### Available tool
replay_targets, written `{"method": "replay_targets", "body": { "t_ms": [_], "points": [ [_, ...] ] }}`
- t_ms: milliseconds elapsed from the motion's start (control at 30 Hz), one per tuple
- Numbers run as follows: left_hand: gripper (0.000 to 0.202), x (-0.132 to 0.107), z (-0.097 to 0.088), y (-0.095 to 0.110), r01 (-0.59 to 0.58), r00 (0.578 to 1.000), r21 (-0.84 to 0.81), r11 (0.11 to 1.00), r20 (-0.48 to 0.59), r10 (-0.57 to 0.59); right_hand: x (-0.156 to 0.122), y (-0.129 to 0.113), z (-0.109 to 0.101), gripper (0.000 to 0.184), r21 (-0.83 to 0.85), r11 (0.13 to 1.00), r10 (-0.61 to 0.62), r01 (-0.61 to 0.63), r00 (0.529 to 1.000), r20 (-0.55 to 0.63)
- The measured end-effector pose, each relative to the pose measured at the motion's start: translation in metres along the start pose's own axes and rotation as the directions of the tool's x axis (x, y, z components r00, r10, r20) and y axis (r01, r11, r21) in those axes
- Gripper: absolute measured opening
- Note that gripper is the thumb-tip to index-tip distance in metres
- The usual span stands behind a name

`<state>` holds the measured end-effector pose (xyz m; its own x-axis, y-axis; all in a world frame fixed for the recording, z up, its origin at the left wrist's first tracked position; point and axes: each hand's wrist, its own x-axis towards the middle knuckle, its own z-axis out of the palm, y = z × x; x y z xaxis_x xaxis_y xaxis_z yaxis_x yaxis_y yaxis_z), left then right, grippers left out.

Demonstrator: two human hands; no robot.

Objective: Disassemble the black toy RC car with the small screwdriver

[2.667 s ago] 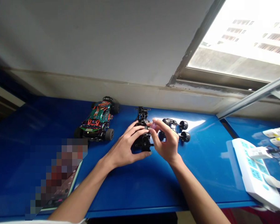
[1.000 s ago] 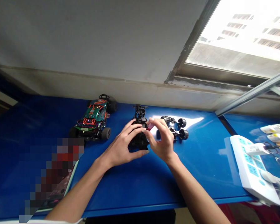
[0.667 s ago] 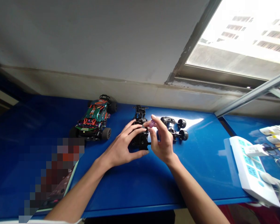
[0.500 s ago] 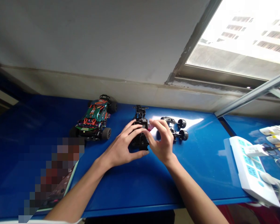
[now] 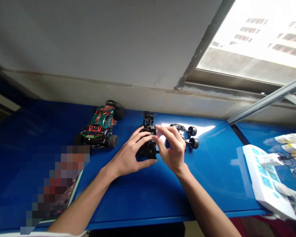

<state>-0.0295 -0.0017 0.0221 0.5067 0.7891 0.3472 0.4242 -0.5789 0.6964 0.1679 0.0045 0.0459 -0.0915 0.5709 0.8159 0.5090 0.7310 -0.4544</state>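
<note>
A black toy-car chassis lies on the blue table, its long side pointing away from me. My left hand holds it from the left, with the fingers laid across its top and the thumb by its near end. Between the thumb and forefinger of my right hand is a small see-through pink piece, pinched just above the chassis's right side. The fingers hide part of this piece, so its kind cannot be made out. Beyond my right hand sit black axle parts with knobbly wheels.
An assembled green and orange toy car stands to the left. Nearer, a tablet-like thing with a pale green edge is partly blurred out. On the right lies a white power strip with plugs and cables. A metal frame post rises behind it.
My right hand has shifted very slightly to the right and turned a little, with the pink piece in its fingertips. My left hand and the chassis have stayed in place.
</note>
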Motion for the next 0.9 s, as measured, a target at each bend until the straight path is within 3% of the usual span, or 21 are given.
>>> {"method": "replay_targets", "body": {
  "t_ms": [167,367,567,767,900],
  "points": [
    [0.073,0.0003,-0.0004,0.0006,-0.008,1.0,0.003,1.0,-0.004,0.008,0.0013,0.0002,-0.0017,0.065,0.071,0.997,-0.031,0.024,0.994,0.101],
    [0.073,0.0001,-0.0007,0.0011,-0.002,1.0,-0.004,1.0,-0.002,0.002,-0.0005,-0.0003,0.004,0.057,0.024,1.0,0.0,0.0,1.0,0.002],
    [0.072,0.0004,-0.0013,0.0022,-0.007,1.0,-0.005,1.0,0.006,0.007,-0.0029,0.0007,0.0032,0.063,0.149,0.988,0.03,-0.046,0.993,0.111],
    [0.073,-0.0003,0.0,0.0004,-0.008,1.0,0.021,1.0,0.013,0.008,0.0003,0.0005,0.0012,0.05,0.049,0.999,0.022,-0.023,1.0,0.017],
    [0.072,0.0,-0.0003,0.0011,-0.002,1.0,0.019,1.0,0.02,0.002,-0.0008,0.0016,-0.0009,0.059,0.15,0.986,0.056,-0.076,0.989,0.134]
  ]
}}
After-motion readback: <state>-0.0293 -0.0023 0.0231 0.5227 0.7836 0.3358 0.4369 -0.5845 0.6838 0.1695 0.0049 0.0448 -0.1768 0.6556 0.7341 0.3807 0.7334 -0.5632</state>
